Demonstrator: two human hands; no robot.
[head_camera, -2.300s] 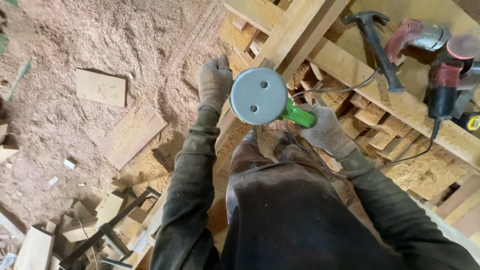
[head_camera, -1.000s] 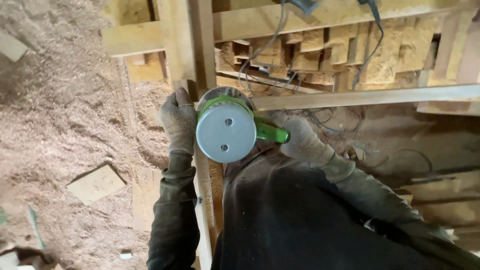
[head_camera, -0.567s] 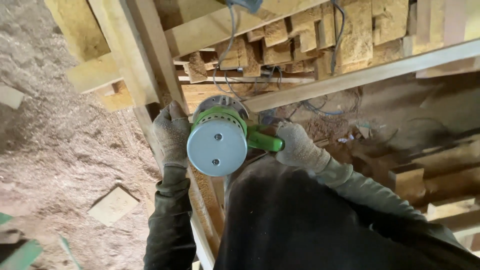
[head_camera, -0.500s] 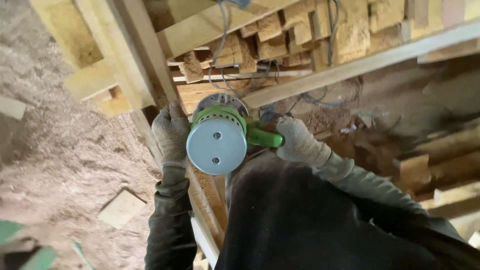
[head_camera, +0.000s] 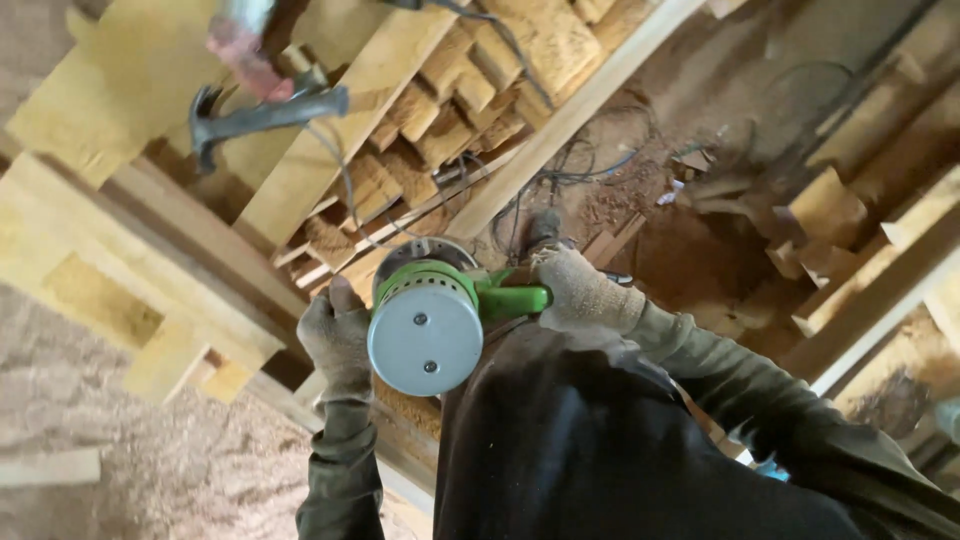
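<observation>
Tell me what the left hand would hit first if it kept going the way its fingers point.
Probably the wooden beam just ahead: the gloved left hand, beside the green power tool, points up-left toward it. Depth is unclear.

View swung round, claw hammer (head_camera: 262, 112) back in sight upper left, sawdust floor (head_camera: 150, 470) slipped lower left, green power tool (head_camera: 430, 320) now nearer centre, cords (head_camera: 560, 180) revealed.

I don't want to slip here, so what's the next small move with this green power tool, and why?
Probably steady it before pushing on: the right hand grips the green handle of the tool, the left hand rests on the beam right beside it, and cables trail just ahead.
</observation>
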